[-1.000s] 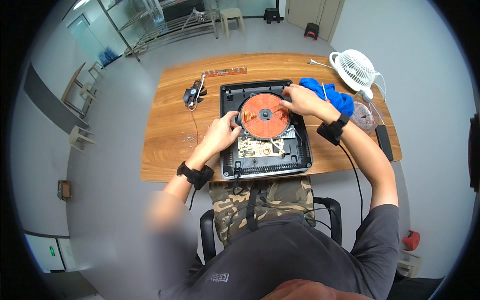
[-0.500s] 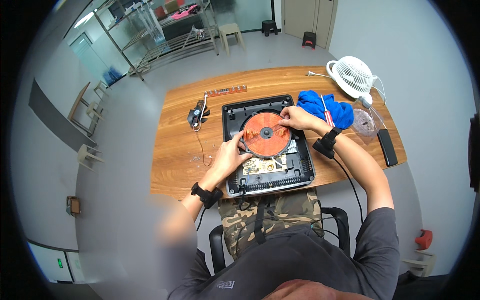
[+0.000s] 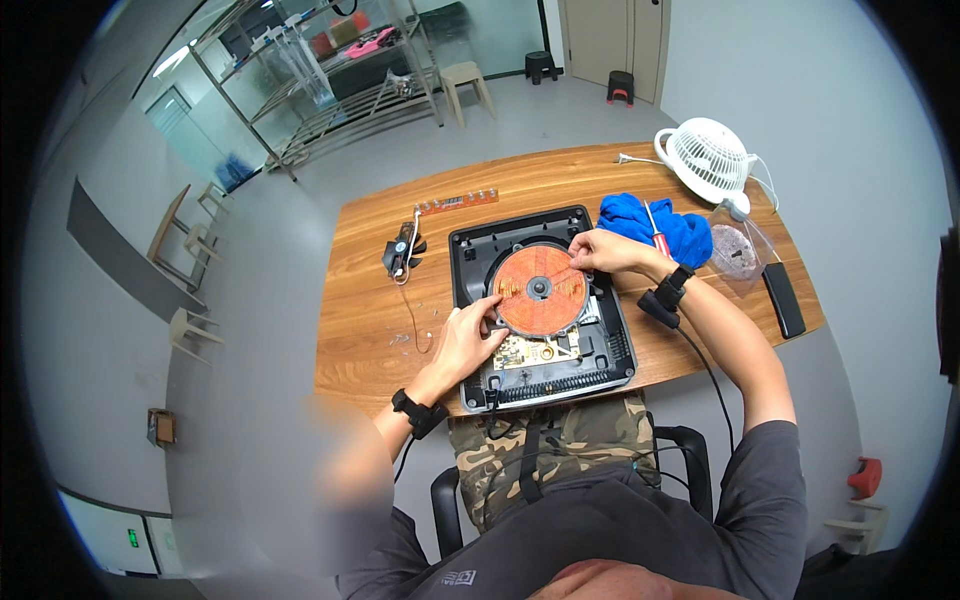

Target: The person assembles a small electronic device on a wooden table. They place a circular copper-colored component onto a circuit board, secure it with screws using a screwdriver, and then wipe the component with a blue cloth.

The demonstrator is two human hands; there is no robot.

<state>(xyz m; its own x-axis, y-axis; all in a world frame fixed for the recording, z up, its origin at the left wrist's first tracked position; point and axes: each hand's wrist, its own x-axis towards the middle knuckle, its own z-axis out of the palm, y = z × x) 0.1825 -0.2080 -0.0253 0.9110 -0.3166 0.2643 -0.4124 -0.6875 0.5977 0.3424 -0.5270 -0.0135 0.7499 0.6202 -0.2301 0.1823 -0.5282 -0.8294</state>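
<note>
A round copper induction coil with a dark centre piece sits in the opened black housing of an induction cooker on the table. My left hand grips the coil's lower left edge, thumb and fingers closed at the rim. At the upper right edge, the fingertips of my right hand pinch the rim. Just below the coil, a pale circuit board shows partly; the rest lies hidden under it. Whether the coil rests on the housing or is slightly raised, I cannot tell.
Left of the housing lie a small black fan with wires, a display strip board and small screws. On the right are a blue cloth, a screwdriver, a white basket-shaped appliance, a clear container and a black slab.
The whole scene sits slightly lower and further right in the picture. Both hands stay at the coil's rim, with no clear movement of the coil within the housing.
</note>
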